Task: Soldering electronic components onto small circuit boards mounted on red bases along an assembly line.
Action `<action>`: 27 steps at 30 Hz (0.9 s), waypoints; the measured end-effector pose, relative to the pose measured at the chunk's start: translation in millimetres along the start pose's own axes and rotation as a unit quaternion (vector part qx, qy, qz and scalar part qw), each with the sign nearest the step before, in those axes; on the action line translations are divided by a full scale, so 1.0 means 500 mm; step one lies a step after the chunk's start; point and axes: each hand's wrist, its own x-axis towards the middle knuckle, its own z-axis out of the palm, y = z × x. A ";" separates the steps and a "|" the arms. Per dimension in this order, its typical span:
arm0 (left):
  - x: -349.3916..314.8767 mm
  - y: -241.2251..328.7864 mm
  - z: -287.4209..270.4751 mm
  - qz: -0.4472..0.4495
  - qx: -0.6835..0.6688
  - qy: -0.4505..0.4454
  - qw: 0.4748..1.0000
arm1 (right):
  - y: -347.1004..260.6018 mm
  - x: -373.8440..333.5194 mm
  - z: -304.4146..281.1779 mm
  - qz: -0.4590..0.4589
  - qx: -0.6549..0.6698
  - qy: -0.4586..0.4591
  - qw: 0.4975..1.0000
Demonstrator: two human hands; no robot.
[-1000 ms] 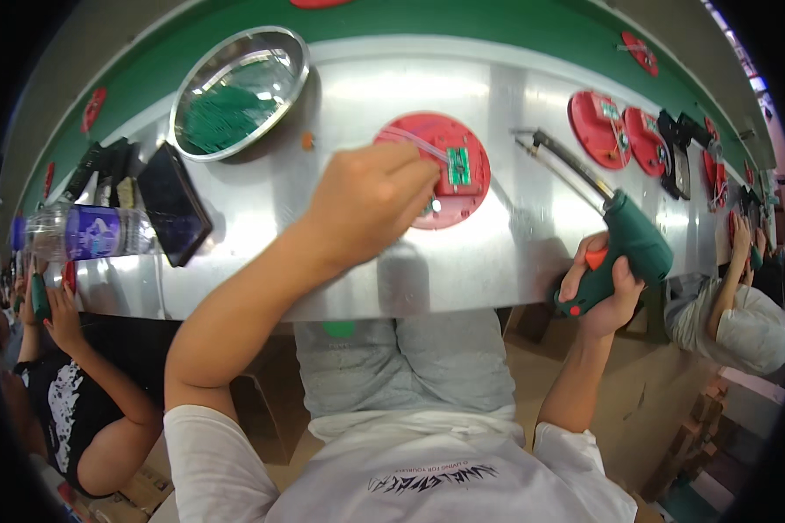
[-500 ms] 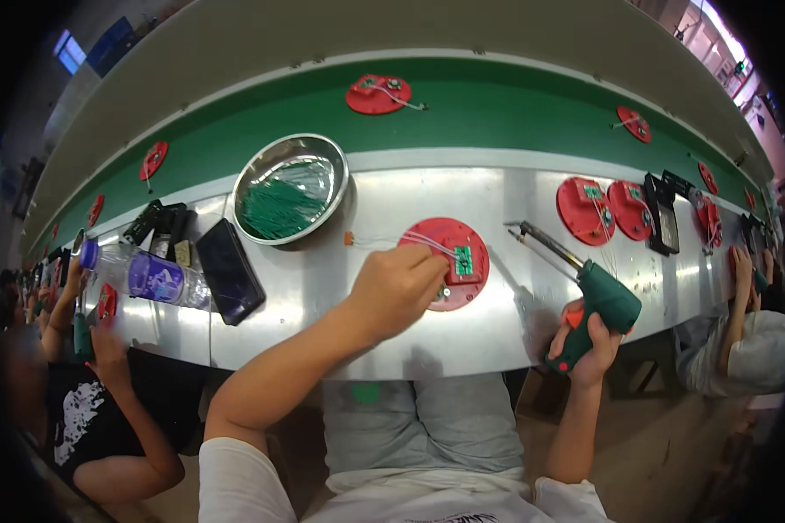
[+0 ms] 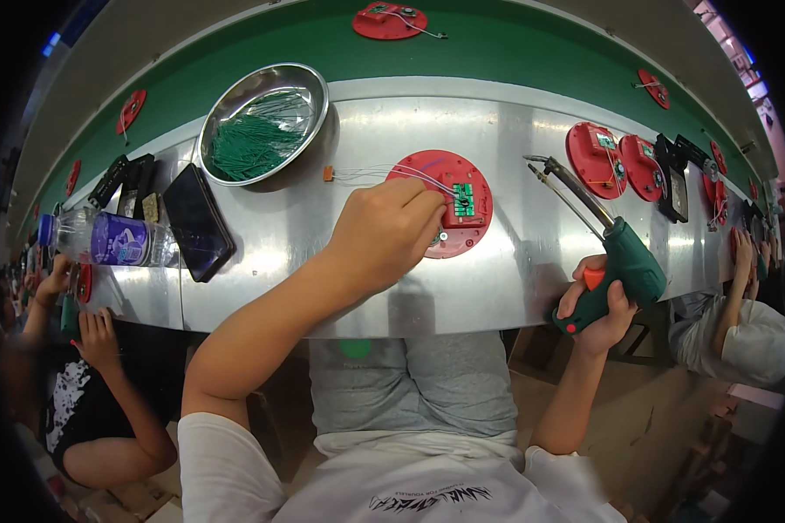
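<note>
My left hand (image 3: 388, 231) is closed in a pinch over the left part of a round red plastic disc (image 3: 473, 234) on the metal bench. Its fingertips hide whatever they hold. On the disc sits a small green circuit board (image 3: 464, 200) on a raised red block. Thin white wires (image 3: 366, 170) run from the board past my fingers to a small orange-brown connector (image 3: 328, 174) on the left. Gripped by its handle in my right hand (image 3: 606, 322) is a green soldering gun (image 3: 634, 266) with a red trigger. Its metal tip points up and left, apart from the disc.
A steel bowl (image 3: 317, 122) holds many green wires (image 3: 257, 144). Left of it lie a black phone (image 3: 198, 222) and a plastic bottle (image 3: 118, 240). More red discs (image 3: 595, 161) and black frames (image 3: 672, 179) lie at right. Co-workers' hands (image 3: 100, 340) are at both sides.
The view has shifted, so the bench sits higher in the picture. My right hand has drawn the soldering gun slightly right, away from the disc. My left hand keeps its pinch at the disc.
</note>
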 end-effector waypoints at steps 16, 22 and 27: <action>0.027 0.014 -0.014 -0.031 -0.034 0.001 0.999 | -0.007 0.022 -0.005 0.004 -0.020 0.012 1.000; 0.029 0.021 -0.051 -0.103 -0.057 -0.043 0.992 | -0.007 0.019 0.004 -0.011 -0.028 0.019 0.999; 0.031 0.013 -0.076 -0.167 -0.071 -0.002 0.983 | -0.012 0.011 0.008 -0.012 -0.044 0.026 0.999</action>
